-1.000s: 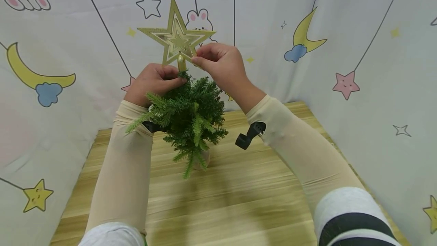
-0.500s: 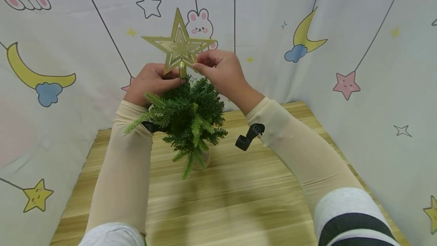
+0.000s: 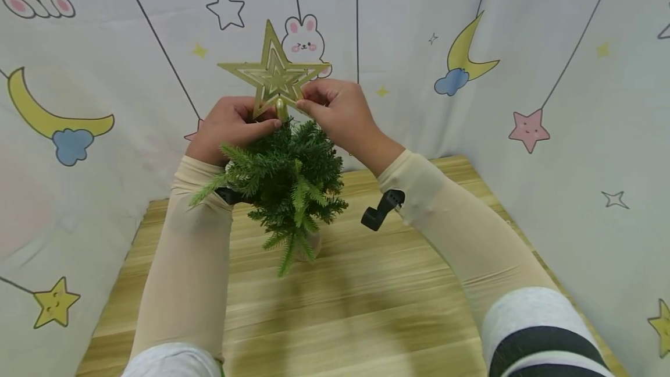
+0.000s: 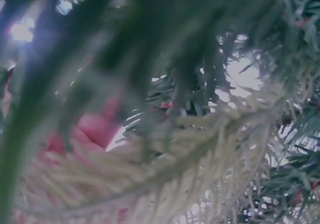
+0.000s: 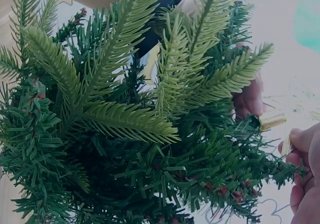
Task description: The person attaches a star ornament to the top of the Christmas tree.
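Note:
A gold star tree topper [image 3: 277, 78] stands upright over a small artificial Christmas tree [image 3: 285, 179]. Its short gold tube [image 3: 281, 110] sits right at the treetop, the lower end meeting the green needles. My right hand [image 3: 342, 106] pinches the star's lower right point between thumb and fingers. From the left, my left hand [image 3: 227, 127] pinches the treetop just under the tube, its fingertips partly behind the needles. In the right wrist view the tube [image 5: 272, 122] shows between both hands. Blurred branches [image 4: 165, 174] hide most of my left hand in the left wrist view.
The tree's pale base [image 3: 309, 246] stands on a wood-grain table [image 3: 356, 307]. A white curtain [image 3: 408, 45] printed with moons, stars and rabbits hangs close behind and on both sides. A black wrist mount [image 3: 382, 209] sticks out below my right forearm.
The star has come down and slightly right, turning to face me more squarely, and its tube sits lower at the treetop. My right hand has lowered with it; my left hand stays almost still.

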Tool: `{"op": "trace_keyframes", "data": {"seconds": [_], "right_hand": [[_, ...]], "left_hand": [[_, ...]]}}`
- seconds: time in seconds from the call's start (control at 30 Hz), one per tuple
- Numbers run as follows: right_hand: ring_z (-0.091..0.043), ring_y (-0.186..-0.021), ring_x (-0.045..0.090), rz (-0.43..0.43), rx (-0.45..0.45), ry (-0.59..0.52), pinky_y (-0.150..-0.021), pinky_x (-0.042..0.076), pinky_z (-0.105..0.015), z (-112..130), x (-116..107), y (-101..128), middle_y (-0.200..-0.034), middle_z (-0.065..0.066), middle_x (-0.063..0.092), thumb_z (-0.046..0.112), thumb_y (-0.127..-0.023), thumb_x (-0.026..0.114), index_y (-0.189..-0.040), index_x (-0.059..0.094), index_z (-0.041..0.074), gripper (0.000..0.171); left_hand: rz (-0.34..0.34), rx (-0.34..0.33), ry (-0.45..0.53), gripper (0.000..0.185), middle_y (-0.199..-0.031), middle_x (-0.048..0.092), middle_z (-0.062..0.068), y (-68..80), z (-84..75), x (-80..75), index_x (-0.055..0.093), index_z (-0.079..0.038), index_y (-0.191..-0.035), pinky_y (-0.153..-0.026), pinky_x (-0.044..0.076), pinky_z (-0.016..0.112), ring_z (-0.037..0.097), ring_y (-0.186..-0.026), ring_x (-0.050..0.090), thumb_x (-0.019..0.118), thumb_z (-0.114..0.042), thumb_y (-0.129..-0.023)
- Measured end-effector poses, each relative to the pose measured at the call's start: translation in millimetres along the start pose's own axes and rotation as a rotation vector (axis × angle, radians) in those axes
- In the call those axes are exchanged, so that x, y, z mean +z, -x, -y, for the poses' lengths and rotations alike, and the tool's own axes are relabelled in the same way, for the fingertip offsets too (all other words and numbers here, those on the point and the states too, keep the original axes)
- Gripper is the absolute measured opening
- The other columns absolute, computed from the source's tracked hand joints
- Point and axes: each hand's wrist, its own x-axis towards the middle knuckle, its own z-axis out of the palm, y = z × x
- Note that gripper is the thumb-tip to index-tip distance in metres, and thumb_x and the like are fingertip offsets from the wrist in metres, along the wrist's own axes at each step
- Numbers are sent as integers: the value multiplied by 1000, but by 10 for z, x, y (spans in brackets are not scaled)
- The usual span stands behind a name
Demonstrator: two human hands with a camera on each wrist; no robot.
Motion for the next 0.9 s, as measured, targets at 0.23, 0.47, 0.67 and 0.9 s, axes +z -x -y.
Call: {"op": "trace_keyframes", "data": {"seconds": [0.23,0.47,0.67,0.9], "right_hand": [[-9,-62,50,19,-34,24,-61,42,-24,-10,3,-2,-78,3,68,19,-93,70,-93,74,13,8],[-13,-58,46,47,-21,41,-60,40,-26,-1,-23,1,-75,-2,67,21,-93,69,-89,73,13,9],[-10,-64,52,81,56,60,-64,43,-26,3,-43,1,-80,7,68,27,-92,70,-94,74,16,11],[-11,-76,59,89,172,-6,-66,46,-30,-9,-56,-3,-88,8,70,33,-92,70,-97,74,21,14]], "left_hand": [[-12,35,-30,26,-69,67,3,-12,-32,10,73,-12,-90,-50,40,28,11,-52,46,76,-38,-86],[9,59,-69,29,-63,62,2,-8,-57,3,71,-11,-86,-49,39,29,12,-50,43,74,-40,-87],[14,19,-62,32,-64,64,2,7,-80,-11,72,-10,-85,-49,39,29,12,-50,44,74,-42,-86],[1,10,-26,28,-69,68,1,7,-114,-15,73,-8,-90,-50,40,29,11,-52,46,76,-36,-86]]}}
